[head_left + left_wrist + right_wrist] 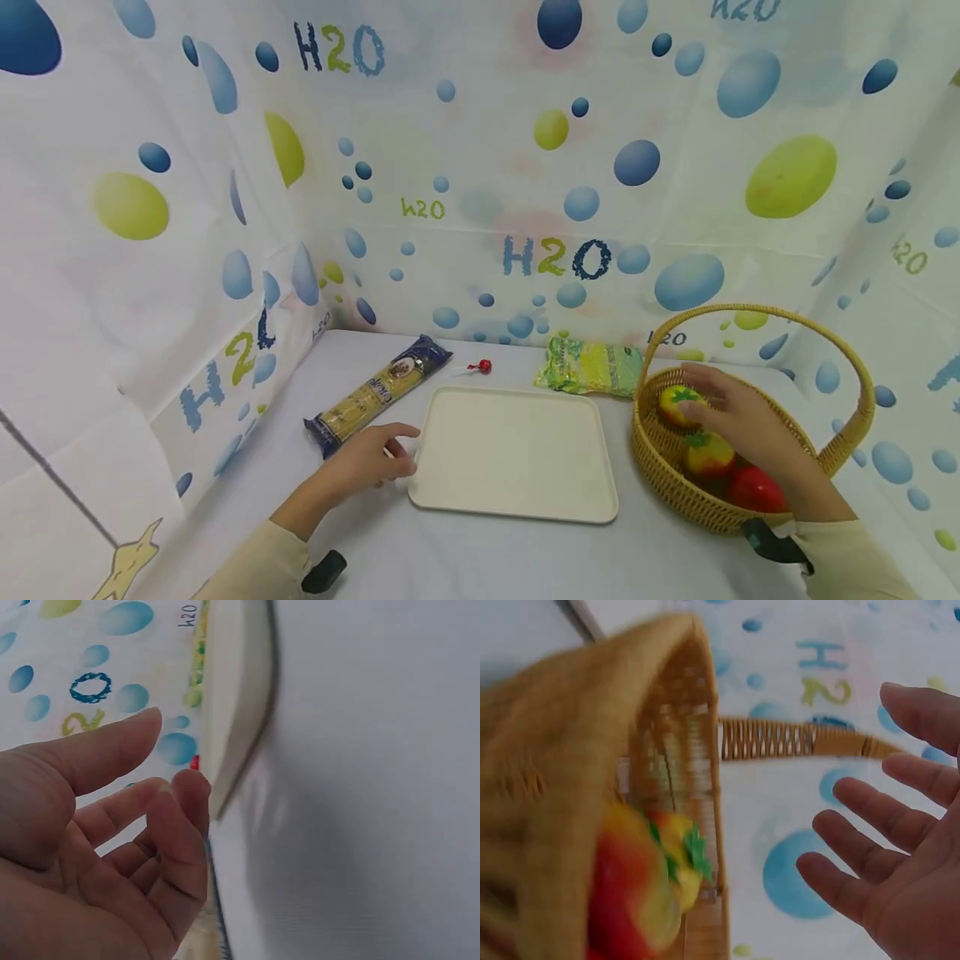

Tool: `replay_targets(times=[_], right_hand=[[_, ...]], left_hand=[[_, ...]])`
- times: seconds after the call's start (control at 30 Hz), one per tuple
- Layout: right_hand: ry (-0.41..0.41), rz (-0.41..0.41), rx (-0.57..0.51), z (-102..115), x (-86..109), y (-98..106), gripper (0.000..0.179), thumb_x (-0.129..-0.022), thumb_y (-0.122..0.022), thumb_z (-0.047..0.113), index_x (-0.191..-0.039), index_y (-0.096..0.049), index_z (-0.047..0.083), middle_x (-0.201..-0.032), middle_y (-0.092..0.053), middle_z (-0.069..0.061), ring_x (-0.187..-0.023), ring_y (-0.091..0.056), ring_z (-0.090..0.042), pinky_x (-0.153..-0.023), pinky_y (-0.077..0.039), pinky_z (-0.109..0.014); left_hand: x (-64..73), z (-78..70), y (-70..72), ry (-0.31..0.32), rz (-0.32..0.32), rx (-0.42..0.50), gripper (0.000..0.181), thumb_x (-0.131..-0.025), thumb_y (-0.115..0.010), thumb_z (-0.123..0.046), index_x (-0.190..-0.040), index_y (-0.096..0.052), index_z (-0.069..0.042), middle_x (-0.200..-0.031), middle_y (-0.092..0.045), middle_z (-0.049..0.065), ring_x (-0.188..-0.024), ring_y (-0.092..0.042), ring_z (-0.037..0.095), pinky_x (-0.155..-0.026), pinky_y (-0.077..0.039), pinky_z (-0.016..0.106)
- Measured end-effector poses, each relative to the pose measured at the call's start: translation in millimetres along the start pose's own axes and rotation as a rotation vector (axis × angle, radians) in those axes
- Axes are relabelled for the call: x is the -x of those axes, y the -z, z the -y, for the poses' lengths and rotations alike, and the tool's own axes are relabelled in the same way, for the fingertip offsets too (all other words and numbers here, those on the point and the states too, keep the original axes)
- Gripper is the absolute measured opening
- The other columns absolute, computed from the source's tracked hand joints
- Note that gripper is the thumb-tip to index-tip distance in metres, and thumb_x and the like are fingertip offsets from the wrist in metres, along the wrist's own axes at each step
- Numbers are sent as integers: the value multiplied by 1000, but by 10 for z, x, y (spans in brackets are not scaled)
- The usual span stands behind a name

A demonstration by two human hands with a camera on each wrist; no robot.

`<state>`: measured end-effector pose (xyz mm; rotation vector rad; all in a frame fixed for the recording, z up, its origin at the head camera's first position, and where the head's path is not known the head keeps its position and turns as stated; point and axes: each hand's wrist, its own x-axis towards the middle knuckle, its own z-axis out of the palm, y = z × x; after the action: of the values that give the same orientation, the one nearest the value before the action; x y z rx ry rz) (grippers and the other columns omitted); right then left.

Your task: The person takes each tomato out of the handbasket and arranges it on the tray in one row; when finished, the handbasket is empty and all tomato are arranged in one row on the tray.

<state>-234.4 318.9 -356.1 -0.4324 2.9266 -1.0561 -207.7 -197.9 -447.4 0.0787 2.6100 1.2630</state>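
Note:
My left hand [363, 460] is at the left edge of a cream tray [517, 454], its fingers loosely bent and nothing held between them. Whether the fingertips touch the tray rim I cannot tell. On the other side, my right hand [742, 421] hovers over a wicker basket [660, 479] with an arched handle. Inside the basket lie yellow-and-red toy fruits with green tops [708, 456] and a red one [756, 490]. In the right wrist view the right hand's fingers [870, 814] are spread and hold nothing; the fruit [626, 885] looks blurred there.
A pack of spaghetti [378, 392] lies slanted left of the tray. Behind the tray are a red lollipop [484, 366] and a green-yellow bag [592, 367]. A patterned curtain [480, 208] encloses the back and sides of the white table [480, 558].

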Motion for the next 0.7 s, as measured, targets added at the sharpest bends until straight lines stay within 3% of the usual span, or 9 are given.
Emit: replay_targets(times=[0.17, 0.33, 0.5, 0.7], right_hand=[[-116, 4, -111, -269, 51, 226, 79, -101, -57, 51, -162, -23, 14, -156, -42, -23, -139, -41, -47, -103, -47, -63], [-199, -8, -191, -502, -19, 332, 86, -100, -56, 54, -163, -17, 13, -159, -36, -24, -139, -41, -46, -105, -44, -63], [-261, 25, -315, -671, -151, 386, 85, -103, -55, 48, -164, -11, 8, -161, -29, -27, -135, -46, -30, -113, -39, -57], [-348, 75, -507, -779, -328, 398, 90, -101, -60, 44, -164, -6, 8, -164, -22, -25, -132, -43, -15, -121, -26, -55]], left_hand=[[10, 147, -86, 20, 44, 148, 63, -84, -81, -9, -142, -57, -8, -102, -62, 9, -82, -61, 21, -63, -54, 34], [31, 224, -162, 43, 33, 236, 71, -81, -83, -7, -145, -54, -7, -108, -62, 10, -87, -62, 20, -66, -55, 35], [53, 237, -199, 24, 17, 302, 62, -80, -80, -3, -139, -58, -3, -111, -62, 13, -87, -62, 20, -67, -56, 34], [61, 235, -202, 8, 9, 310, 50, -80, -78, -1, -128, -65, 0, -108, -63, 12, -82, -61, 20, -64, -54, 30]])
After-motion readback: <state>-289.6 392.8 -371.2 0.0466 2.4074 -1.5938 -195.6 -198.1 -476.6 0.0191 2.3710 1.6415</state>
